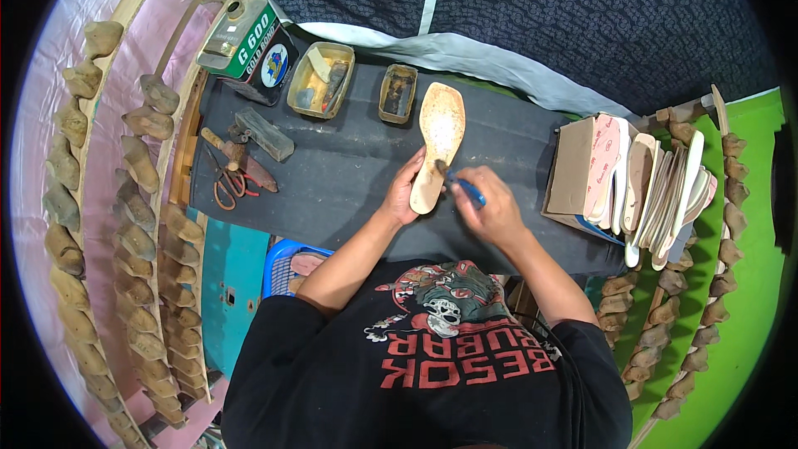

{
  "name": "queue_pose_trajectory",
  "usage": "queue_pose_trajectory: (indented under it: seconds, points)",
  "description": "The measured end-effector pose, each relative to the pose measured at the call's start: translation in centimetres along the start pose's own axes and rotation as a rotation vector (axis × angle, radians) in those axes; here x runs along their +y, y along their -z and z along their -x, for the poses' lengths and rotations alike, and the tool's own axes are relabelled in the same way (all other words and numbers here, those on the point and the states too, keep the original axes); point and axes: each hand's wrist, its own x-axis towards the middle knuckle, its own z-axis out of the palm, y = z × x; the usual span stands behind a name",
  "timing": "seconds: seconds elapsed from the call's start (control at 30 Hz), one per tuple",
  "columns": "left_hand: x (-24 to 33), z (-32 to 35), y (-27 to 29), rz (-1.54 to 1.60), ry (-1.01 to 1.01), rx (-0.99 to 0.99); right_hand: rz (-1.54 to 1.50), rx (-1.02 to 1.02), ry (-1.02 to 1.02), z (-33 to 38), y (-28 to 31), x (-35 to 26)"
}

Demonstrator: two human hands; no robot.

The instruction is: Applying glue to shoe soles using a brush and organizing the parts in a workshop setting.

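A tan shoe insole (441, 120) points away from me above the dark work table. Its upper face looks shiny and speckled over the wide toe end. My left hand (403, 189) grips it by the left edge near the heel, fingers going underneath. In my right hand (492, 206) is a small brush with a blue handle (470, 191). The dark brush tip meets the insole around its narrow middle, close to the right edge. Beyond the insole sits a small tub (398, 71) with dark, stained insides.
Left on the table (349, 166) are a larger tub (352, 66) with tools, a metal can (256, 54), a grey block (266, 135), a hammer (235, 152) and scissors (223, 187). A cardboard box (569, 166) of insoles stands right. Racks of shoe lasts (137, 162) flank both sides.
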Motion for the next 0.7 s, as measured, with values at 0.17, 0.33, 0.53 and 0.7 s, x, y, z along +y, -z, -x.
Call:
queue_pose_trajectory:
  seconds: [0.17,0.33,0.53,0.7]
  points:
    - [0.1,-0.4,0.2,0.042,0.051,-0.017,-0.073,-0.1,0.059,0.7,-0.8,-1.6]
    - [-0.1,-0.6,-0.8,0.122,0.012,0.032,-0.059,-0.031,0.017,0.0,-0.2,-0.6]
    - [-0.2,0.0,-1.0,0.091,0.042,0.0,-0.06,-0.008,0.018,-0.1,-0.4,-1.0]
    - [0.1,0.3,-0.5,0.095,0.092,-0.063,-0.129,-0.083,0.044,0.3,-0.9,-1.3]
